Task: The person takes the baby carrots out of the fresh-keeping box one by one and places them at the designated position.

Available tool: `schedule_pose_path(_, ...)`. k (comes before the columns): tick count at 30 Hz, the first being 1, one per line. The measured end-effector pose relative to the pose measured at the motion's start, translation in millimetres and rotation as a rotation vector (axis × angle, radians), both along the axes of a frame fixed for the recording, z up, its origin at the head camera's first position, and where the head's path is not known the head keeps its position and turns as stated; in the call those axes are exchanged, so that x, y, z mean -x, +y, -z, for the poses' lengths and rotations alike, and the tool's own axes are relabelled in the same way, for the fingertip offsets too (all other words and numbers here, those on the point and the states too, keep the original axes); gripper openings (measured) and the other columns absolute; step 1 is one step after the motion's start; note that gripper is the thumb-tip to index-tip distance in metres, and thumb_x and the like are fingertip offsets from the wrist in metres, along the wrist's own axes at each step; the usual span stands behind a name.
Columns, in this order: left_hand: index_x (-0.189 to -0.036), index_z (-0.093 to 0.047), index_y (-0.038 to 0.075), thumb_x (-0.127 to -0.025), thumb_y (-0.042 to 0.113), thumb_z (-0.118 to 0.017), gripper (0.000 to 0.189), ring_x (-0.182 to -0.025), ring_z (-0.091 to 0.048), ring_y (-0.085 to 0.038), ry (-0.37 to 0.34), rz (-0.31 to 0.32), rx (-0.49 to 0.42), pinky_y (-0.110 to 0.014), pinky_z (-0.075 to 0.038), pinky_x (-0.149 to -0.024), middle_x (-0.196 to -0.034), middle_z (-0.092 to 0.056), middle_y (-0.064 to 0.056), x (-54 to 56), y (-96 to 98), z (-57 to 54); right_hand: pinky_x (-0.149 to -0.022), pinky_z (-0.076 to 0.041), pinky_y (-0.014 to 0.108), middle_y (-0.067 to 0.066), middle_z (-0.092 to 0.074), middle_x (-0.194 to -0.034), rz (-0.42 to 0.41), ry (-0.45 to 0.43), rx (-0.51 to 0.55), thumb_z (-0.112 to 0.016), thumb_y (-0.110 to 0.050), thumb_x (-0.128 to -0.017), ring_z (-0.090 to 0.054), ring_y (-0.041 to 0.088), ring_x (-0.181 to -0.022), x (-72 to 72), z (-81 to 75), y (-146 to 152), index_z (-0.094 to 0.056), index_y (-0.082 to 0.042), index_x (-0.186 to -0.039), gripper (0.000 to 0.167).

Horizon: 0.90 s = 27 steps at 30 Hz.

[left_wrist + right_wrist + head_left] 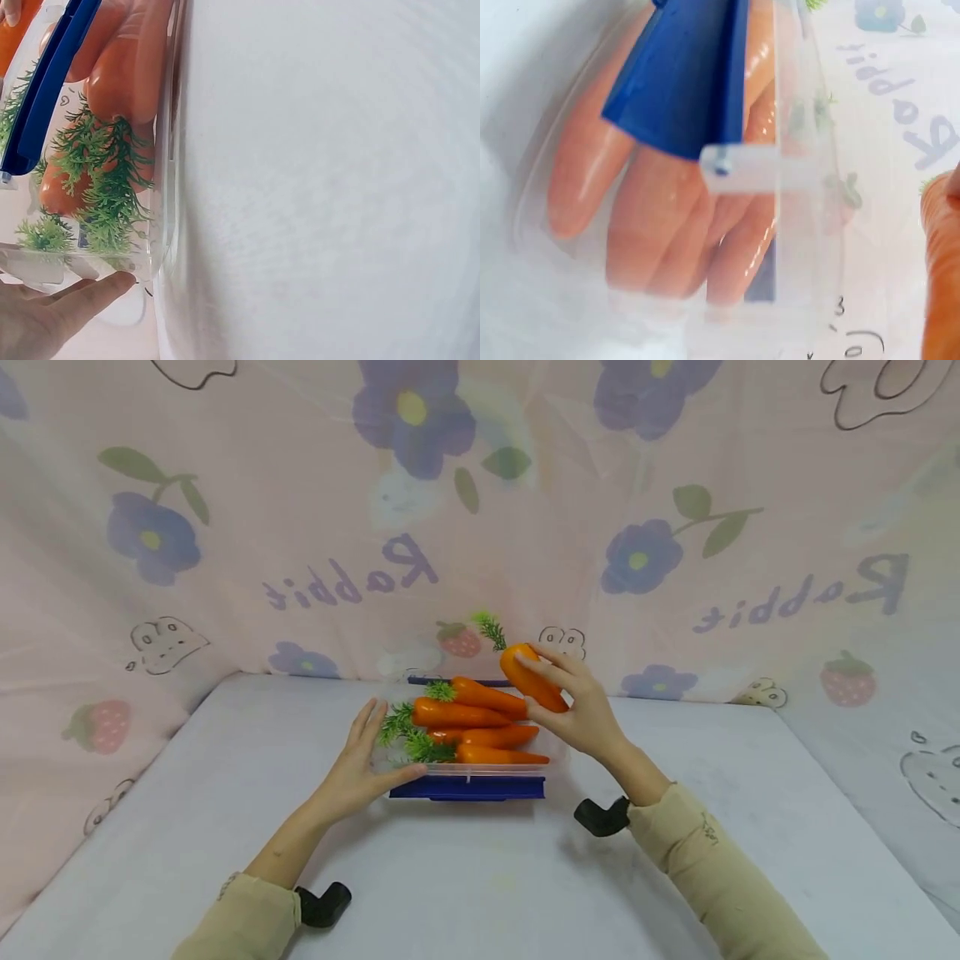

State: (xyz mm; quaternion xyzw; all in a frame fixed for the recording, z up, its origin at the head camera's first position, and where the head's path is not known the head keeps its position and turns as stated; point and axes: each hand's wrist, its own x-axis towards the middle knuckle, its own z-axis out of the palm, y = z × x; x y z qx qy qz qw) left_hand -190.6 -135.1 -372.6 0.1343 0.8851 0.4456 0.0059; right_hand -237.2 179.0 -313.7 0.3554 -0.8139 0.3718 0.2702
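A clear plastic box [468,769] with blue latches holds several orange carrots [498,758] with feathery green tops. My left hand [360,772] is spread along the box's left end, its fingers fairly straight and the thumb by the front rim. In the left wrist view, fingers [101,296] lie against the end wall below the green tops [105,187]. Over the box's back right, my right hand [581,706] grips another carrot [534,681] between thumb and fingers. This carrot is tilted, its green top [491,631] toward the back; it shows at the right wrist view's edge.
The front blue latch [467,788] hangs outward, and another blue latch [427,680] shows at the back. A white table surface [465,877] lies beneath. Behind it hangs a patterned curtain [517,543]. Black angled pieces [324,905] sit at both wrists.
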Motion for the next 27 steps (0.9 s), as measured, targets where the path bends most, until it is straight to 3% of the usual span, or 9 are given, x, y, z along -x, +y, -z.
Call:
schedule_pose_path(4, -0.156, 0.001, 0.019, -0.081, 0.048, -0.073, 0.109, -0.144, -0.007, -0.046, 0.001, -0.003, 0.001, -0.072, -0.020, -0.105, -0.161, 0.010, -0.006, -0.4, -1.0, 0.1, -0.084, -0.049, 0.035, 0.013, -0.051, -0.140, 0.052, -0.023, 0.026, -0.072, -0.001, -0.078, -0.049, 0.031, -0.119, -1.2, 2.4, 8, -0.062, -0.008, -0.128, 0.051)
schedule_pose_path(9, -0.156, 0.001, 0.019, -0.080, 0.049, -0.073, 0.110, -0.145, -0.007, -0.046, 0.002, -0.006, 0.012, -0.071, -0.020, -0.105, -0.162, 0.010, -0.007, 0.2, -0.7, -0.4, -0.075, -0.043, 0.016, 0.013, -0.053, -0.139, 0.140, -0.037, 0.075, -0.073, -0.003, -0.078, -0.050, 0.027, -0.109, -2.0, 9.2, 18, -0.064, -0.009, -0.127, 0.050)
schedule_pose_path(18, -0.156, 0.001, 0.018, -0.081, 0.049, -0.073, 0.110, -0.144, -0.007, -0.047, 0.006, -0.002, 0.042, -0.070, -0.020, -0.106, -0.162, 0.009, -0.009, 2.5, -1.8, -2.3, -0.074, -0.041, 0.010, 0.013, -0.055, -0.136, 0.275, -0.044, 0.138, -0.073, -0.004, -0.079, -0.055, 0.029, -0.112, -2.7, 25.2, 35, -0.064, -0.010, -0.126, 0.049)
schedule_pose_path(27, -0.155, 0.003, 0.020, -0.081, 0.049, -0.072, 0.109, -0.144, -0.004, -0.047, -0.007, 0.024, 0.051, -0.071, -0.016, -0.106, -0.162, 0.010, -0.008, 6.7, -4.5, -2.9, -0.070, -0.039, 0.010, 0.013, -0.056, -0.135, 0.399, -0.122, 0.212, -0.074, -0.007, -0.077, -0.056, 0.028, -0.106, -4.2, 47.7, 46, -0.064, -0.010, -0.127, 0.050)
